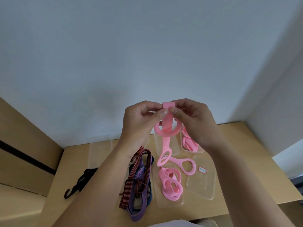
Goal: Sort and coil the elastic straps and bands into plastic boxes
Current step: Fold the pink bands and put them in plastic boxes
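Note:
Both hands hold a pink elastic strap (166, 145) up above the table. My left hand (142, 119) and my right hand (191, 117) pinch its folded top between thumb and fingers, and a coil of it hangs just below. Its looped tail dangles toward the table. A second pink strap (171, 185) lies coiled in a clear plastic box (168, 204) in front. More pink bands (190, 143) fill a clear box (199, 150) at the back right. A bundle of red-striped, purple and blue straps (139, 181) lies loose on the table.
A black hooked strap (80, 181) lies at the left by a clear box (100, 151). An empty clear box with a small label (202, 181) sits at the right. Another clear box (158, 146) stands behind the hanging strap. Walls close the table's back and right.

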A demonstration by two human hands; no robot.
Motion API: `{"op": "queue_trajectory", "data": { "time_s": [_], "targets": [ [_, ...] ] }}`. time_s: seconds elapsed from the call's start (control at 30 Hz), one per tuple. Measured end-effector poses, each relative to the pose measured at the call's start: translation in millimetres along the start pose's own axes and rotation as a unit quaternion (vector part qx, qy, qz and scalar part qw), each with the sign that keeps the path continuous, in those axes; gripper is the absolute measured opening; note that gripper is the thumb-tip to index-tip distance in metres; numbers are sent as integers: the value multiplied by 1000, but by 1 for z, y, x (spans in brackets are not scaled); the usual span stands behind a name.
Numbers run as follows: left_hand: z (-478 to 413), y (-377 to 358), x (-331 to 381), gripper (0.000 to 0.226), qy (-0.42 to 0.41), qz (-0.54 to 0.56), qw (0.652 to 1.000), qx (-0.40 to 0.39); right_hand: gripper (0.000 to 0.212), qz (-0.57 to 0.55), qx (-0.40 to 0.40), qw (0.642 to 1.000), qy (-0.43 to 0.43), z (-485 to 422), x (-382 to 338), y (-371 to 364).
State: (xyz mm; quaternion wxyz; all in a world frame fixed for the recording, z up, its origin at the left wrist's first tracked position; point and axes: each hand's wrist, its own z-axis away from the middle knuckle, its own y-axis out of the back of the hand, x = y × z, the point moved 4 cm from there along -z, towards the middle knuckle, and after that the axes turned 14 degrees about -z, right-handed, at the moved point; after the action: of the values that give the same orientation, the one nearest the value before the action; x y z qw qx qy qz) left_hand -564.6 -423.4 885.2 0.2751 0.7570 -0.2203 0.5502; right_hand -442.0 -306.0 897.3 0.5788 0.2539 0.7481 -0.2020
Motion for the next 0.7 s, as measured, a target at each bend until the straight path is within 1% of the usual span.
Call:
{"op": "queue_trajectory", "data": {
  "time_s": [0.13, 0.23, 0.3, 0.37, 0.43, 0.7],
  "targets": [
    [-1, 0, -5, 17, 2, 10, 1000, -8, 13, 13, 11, 1000, 3, -2, 1, -3],
    [-2, 2, -11, 26, 14, 3, 999, -35, 15, 40, 9, 999, 12, -5, 1, -5],
    [-1, 2, -19, 36, 17, -9, 996, -86, 17, 47, 13, 999, 15, -7, 1, -5],
    [2, -1, -29, 41, 25, -30, 988, -147, 19, 45, 19, 999, 17, -10, -1, -5],
    [5, -3, -39, 37, 32, -49, 984, -166, 18, 49, 21, 998, 22, -15, -3, -5],
    [6, 2, -50, 24, 18, -82, 986, -145, 16, 51, 15, 998, 22, -28, -11, -13]
  ]
}}
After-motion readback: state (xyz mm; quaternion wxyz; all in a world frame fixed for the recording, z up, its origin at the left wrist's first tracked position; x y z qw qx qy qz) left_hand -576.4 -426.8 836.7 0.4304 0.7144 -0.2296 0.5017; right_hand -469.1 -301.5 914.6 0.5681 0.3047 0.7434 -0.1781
